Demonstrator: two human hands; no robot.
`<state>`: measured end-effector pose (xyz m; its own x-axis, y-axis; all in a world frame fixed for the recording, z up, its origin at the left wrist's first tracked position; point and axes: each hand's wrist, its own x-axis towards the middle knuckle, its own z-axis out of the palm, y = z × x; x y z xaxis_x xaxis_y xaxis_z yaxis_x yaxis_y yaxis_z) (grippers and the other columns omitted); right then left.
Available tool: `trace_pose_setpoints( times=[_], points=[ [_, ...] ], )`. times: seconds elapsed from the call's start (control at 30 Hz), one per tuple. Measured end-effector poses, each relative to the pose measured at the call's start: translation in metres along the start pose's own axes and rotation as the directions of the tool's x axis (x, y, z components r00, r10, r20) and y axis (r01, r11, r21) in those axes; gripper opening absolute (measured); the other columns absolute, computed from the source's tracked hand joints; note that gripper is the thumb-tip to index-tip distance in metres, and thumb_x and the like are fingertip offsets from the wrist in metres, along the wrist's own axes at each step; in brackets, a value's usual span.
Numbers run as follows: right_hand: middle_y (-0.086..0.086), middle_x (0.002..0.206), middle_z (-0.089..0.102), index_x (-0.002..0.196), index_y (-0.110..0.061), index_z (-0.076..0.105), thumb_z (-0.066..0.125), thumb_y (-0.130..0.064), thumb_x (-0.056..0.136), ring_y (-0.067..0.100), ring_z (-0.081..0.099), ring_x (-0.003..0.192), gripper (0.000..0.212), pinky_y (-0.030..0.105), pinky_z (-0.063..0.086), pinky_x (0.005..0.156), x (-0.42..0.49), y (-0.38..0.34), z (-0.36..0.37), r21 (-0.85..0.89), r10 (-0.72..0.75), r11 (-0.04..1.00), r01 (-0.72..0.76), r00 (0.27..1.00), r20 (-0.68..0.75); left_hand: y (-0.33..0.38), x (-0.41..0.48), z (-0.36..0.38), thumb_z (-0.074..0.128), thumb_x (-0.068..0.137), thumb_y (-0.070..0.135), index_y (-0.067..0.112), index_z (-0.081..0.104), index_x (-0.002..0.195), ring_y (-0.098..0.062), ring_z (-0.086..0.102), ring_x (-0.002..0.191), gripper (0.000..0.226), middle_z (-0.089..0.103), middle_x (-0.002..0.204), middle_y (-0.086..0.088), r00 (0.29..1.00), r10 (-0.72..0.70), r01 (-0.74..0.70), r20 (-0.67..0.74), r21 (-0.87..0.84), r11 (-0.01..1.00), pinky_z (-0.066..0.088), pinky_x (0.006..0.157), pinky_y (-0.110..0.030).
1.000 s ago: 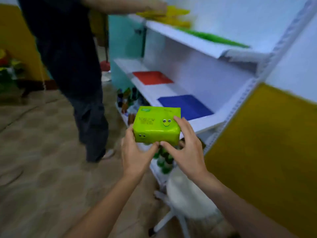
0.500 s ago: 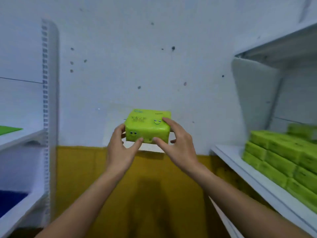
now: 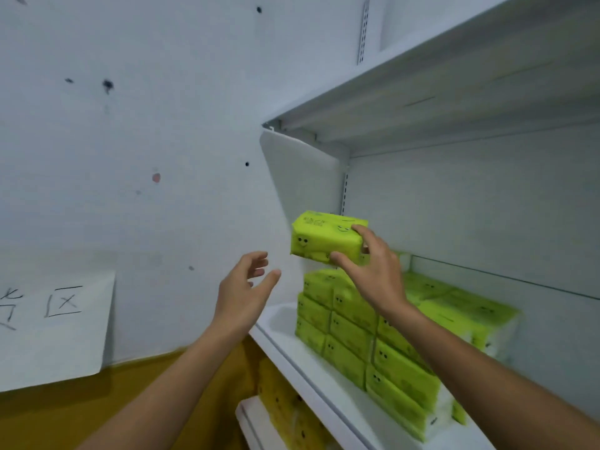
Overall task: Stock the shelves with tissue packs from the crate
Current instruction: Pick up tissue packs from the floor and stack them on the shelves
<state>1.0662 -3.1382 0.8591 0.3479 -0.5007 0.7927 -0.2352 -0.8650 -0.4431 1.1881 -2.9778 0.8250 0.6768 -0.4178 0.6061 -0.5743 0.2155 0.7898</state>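
Observation:
My right hand (image 3: 373, 271) grips a lime-green tissue pack (image 3: 319, 238) with small printed faces, thumb under it and fingers over its top. It hangs in the air just above the left end of a stack of the same green tissue packs (image 3: 367, 336) on a white shelf (image 3: 292, 349). My left hand (image 3: 243, 290) is free to the left of the pack, fingers spread and relaxed, holding nothing. The crate is out of view.
An upper white shelf board (image 3: 422, 102) overhangs the stack. A lower shelf (image 3: 246, 417) carries yellow packs (image 3: 285, 404). To the left is a white wall over a yellow band, with a paper sign (image 3: 55, 323) taped on it.
My view has swung right to the stocked shelf. My left hand has let go of the pack, and my right hand alone has carried it up over the stack.

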Motion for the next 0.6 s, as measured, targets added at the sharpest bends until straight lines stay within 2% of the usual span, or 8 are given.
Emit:
trace_pose_setpoints(
  times=[0.2,0.37,0.5,0.6],
  points=[
    [0.011,0.125,0.058,0.136,-0.02,0.045,0.069,-0.044,0.081,0.028,0.052,0.116,0.065,0.036,0.042,0.093,0.044,0.054,-0.007,-0.185,0.163,0.967,-0.174,0.984,-0.074,-0.026,0.049,0.074,0.06,0.089,0.018,0.017,0.056,0.12,-0.01,0.055,0.102,0.031,0.059,0.11,0.004,0.986,-0.005,0.019,0.166,-0.082,0.996,0.038,0.077,-0.016],
    [0.012,0.121,0.058,0.134,-0.02,0.045,0.067,-0.043,0.081,0.03,0.053,0.112,0.063,0.036,0.043,0.087,0.075,0.075,0.018,-0.297,0.291,0.907,-0.298,0.954,-0.069,-0.057,0.093,0.112,0.058,0.089,0.013,0.017,0.059,0.117,-0.008,0.054,0.1,0.029,0.059,0.108,0.006,0.966,-0.025,0.058,0.258,-0.12,0.991,0.037,0.081,-0.016],
    [0.011,0.12,0.057,0.132,-0.021,0.044,0.067,-0.042,0.08,0.03,0.054,0.111,0.06,0.037,0.044,0.087,0.091,0.093,0.05,-0.354,0.389,0.857,-0.374,0.921,-0.031,-0.078,0.124,0.132,0.057,0.087,0.007,0.018,0.062,0.112,-0.008,0.055,0.1,0.028,0.059,0.105,0.008,0.955,-0.022,0.061,0.296,-0.125,0.99,0.038,0.085,-0.017],
    [0.013,0.123,0.052,0.13,-0.016,0.043,0.066,-0.041,0.082,0.033,0.053,0.112,0.059,0.039,0.045,0.087,0.096,0.101,0.071,-0.461,0.431,0.799,-0.387,0.902,-0.011,-0.092,0.141,0.14,0.054,0.087,0.003,0.015,0.061,0.112,-0.007,0.054,0.097,0.029,0.059,0.104,0.007,0.955,-0.007,0.047,0.298,-0.126,0.991,0.038,0.083,-0.015]
  ],
)
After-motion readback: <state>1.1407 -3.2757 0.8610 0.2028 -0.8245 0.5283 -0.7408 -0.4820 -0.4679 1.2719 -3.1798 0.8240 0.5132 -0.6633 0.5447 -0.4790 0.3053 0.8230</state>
